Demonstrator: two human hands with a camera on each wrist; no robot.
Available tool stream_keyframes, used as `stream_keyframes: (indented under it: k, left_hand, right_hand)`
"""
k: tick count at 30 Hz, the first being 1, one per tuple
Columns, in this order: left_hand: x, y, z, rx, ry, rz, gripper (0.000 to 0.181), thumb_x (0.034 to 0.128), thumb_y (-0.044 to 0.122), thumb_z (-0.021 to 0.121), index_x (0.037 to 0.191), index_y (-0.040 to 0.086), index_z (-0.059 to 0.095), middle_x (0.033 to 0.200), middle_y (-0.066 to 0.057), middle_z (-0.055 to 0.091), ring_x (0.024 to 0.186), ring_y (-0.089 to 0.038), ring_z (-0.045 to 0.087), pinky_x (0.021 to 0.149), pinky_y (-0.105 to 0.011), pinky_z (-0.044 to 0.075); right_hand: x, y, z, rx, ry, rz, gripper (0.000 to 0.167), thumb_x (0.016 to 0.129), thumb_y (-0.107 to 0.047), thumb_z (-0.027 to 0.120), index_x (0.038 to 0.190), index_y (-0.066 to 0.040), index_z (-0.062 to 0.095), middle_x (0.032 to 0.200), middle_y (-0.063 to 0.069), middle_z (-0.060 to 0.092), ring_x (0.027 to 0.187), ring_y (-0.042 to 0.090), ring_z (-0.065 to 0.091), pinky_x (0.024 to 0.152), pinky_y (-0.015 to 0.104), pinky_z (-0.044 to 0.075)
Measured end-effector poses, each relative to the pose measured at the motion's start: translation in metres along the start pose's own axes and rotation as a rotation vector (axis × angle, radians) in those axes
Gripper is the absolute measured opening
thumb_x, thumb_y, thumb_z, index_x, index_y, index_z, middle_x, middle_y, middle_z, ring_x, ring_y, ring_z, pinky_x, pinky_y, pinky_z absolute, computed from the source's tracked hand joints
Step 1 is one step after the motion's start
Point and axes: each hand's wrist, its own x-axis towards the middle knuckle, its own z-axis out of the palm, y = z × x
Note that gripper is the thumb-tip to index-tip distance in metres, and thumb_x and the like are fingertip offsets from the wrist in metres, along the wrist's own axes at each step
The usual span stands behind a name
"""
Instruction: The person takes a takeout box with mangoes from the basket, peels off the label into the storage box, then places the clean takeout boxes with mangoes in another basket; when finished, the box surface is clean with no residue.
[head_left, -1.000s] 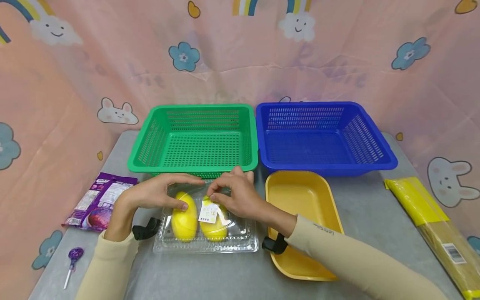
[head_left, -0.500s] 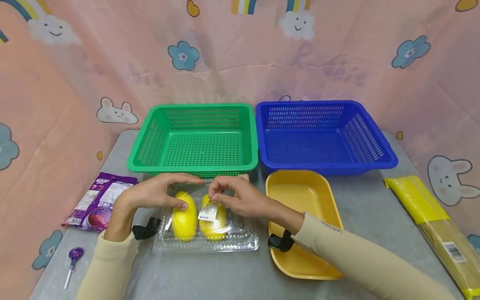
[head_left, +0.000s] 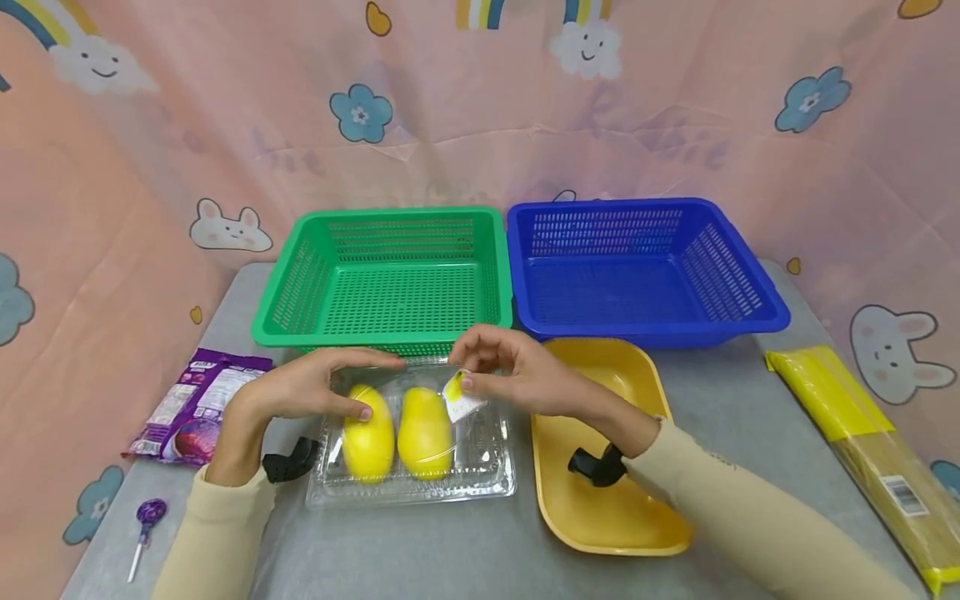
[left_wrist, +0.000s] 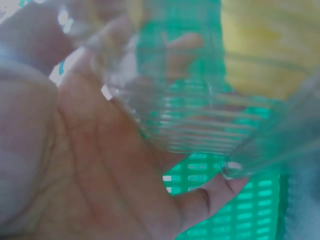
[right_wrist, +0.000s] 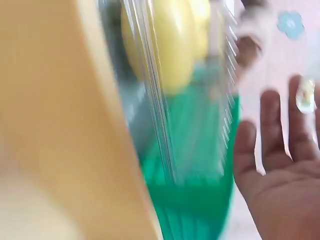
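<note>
A clear plastic clamshell box [head_left: 483, 457] lies on the table with two yellow mangoes [head_left: 425, 437] inside, seen through its lid. My left hand [head_left: 311, 387] holds the box at its back left, thumb on the lid above the left mango and fingers along the far edge. In the left wrist view, the fingers [left_wrist: 210, 197] reach around the blurred plastic. Above the lid's right part, my right hand [head_left: 517, 375] pinches a small white and yellow sticker [head_left: 461, 402] between thumb and finger. The sticker appears lifted; whether a corner still touches the lid I cannot tell.
Behind the box stands a green basket [head_left: 382, 340], with a blue basket [head_left: 652, 329] beside it. A yellow tray [head_left: 577, 533] sits under my right forearm. To the left lie a purple packet [head_left: 202, 408] and a lollipop [head_left: 150, 512]; a long noodle packet [head_left: 862, 458] is far right.
My right hand has pulled the sticker up and to the right, off its place over the right mango, which now shows uncovered. My left hand has stayed on the box.
</note>
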Motion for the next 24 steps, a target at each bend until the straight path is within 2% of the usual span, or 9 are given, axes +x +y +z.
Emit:
stream_keyframes:
  k: [2, 5, 8, 11, 14, 18, 24]
  left_hand:
    - [0.000, 0.001, 0.000, 0.000, -0.003, -0.005, 0.062, 0.0886, 0.018, 0.080, 0.147, 0.022, 0.057, 0.154, -0.002, 0.053, 0.144, -0.031, 0.047, 0.114, -0.057, 0.043]
    - [0.000, 0.003, 0.000, 0.005, -0.001, -0.019, 0.063, 0.0882, 0.019, 0.080, 0.146, 0.026, 0.057, 0.154, 0.000, 0.052, 0.144, -0.031, 0.047, 0.114, -0.057, 0.043]
    - [-0.001, 0.003, 0.000, 0.007, -0.003, -0.033, 0.064, 0.0877, 0.019, 0.081, 0.146, 0.029, 0.056, 0.155, 0.001, 0.052, 0.144, -0.030, 0.047, 0.113, -0.057, 0.044]
    - [-0.003, 0.002, 0.000, 0.000, -0.002, -0.036, 0.064, 0.0876, 0.020, 0.081, 0.146, 0.029, 0.056, 0.155, 0.001, 0.051, 0.144, -0.030, 0.047, 0.113, -0.057, 0.044]
    - [-0.004, 0.000, 0.000, -0.008, 0.002, -0.029, 0.064, 0.0876, 0.019, 0.081, 0.146, 0.029, 0.056, 0.155, 0.000, 0.051, 0.143, -0.031, 0.048, 0.113, -0.057, 0.044]
    - [-0.005, 0.000, 0.001, -0.024, 0.001, -0.031, 0.064, 0.0879, 0.019, 0.081, 0.146, 0.030, 0.056, 0.156, 0.002, 0.050, 0.144, -0.029, 0.048, 0.113, -0.056, 0.045]
    - [-0.003, 0.001, 0.001, -0.024, -0.003, -0.017, 0.063, 0.0891, 0.020, 0.079, 0.147, 0.025, 0.056, 0.156, -0.003, 0.050, 0.145, -0.033, 0.046, 0.114, -0.060, 0.042]
  right_hand:
    - [-0.012, -0.003, -0.016, -0.055, -0.005, 0.051, 0.022, 0.097, -0.002, 0.066, 0.118, -0.001, 0.064, 0.096, 0.009, 0.072, 0.086, 0.017, 0.068, 0.085, 0.031, 0.058]
    - [-0.032, -0.005, -0.040, -0.142, -0.028, 0.139, 0.015, 0.095, -0.008, 0.070, 0.110, -0.004, 0.069, 0.095, 0.007, 0.074, 0.086, 0.020, 0.069, 0.085, 0.032, 0.058]
    - [-0.052, -0.002, -0.062, -0.249, -0.045, 0.226, 0.005, 0.094, -0.013, 0.073, 0.097, -0.009, 0.072, 0.091, 0.002, 0.073, 0.084, 0.021, 0.068, 0.082, 0.029, 0.058]
    - [-0.067, 0.004, -0.075, -0.347, -0.080, 0.282, 0.001, 0.093, -0.010, 0.072, 0.093, -0.011, 0.072, 0.087, -0.001, 0.073, 0.080, 0.018, 0.067, 0.078, 0.027, 0.057]
    - [-0.076, 0.013, -0.080, -0.436, -0.138, 0.317, 0.006, 0.091, -0.005, 0.072, 0.090, -0.011, 0.072, 0.083, -0.003, 0.073, 0.074, 0.010, 0.064, 0.072, 0.023, 0.055]
    - [-0.082, 0.025, -0.076, -0.516, -0.205, 0.358, 0.007, 0.087, -0.003, 0.074, 0.087, -0.009, 0.073, 0.078, -0.006, 0.070, 0.068, 0.004, 0.056, 0.065, 0.019, 0.049]
    - [-0.083, 0.031, -0.068, -0.605, -0.195, 0.349, 0.014, 0.081, 0.000, 0.077, 0.080, -0.012, 0.070, 0.073, -0.007, 0.066, 0.067, 0.003, 0.054, 0.062, 0.019, 0.048]
